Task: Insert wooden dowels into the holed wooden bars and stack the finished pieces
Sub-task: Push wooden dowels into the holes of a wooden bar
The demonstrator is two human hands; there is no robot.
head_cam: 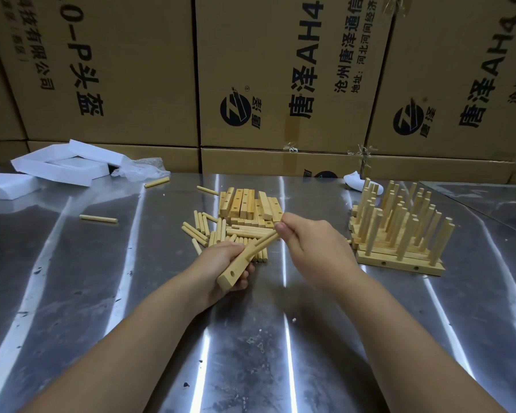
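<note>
A holed wooden bar [231, 275] is gripped in the left hand [221, 259] and held just above the counter [251, 338], its near end pointing toward the person. A dowel [265, 241] is pinched at its far tip between the thumb and fingers of the right hand [310, 242], and its near end is set against the bar. Whether it is already seated in a hole cannot be told, since the joint is partly hidden by the left fingers. One hole near the bar's near end is seen open.

A good share of the work is judged done: to the right, a stack of finished pieces [399, 242] is built up in several layers, with upright dowels bristling from it. Much is left, though. A heap of unfilled bars [248, 204] lies just beyond the hands, and a pile of loose dowels [209, 231] is spread beside it, under the hands. A few stray dowels [98, 218] are scattered well apart to the left. The bar in hand is judged to need its open holes filled before it can be added to the stack
</note>
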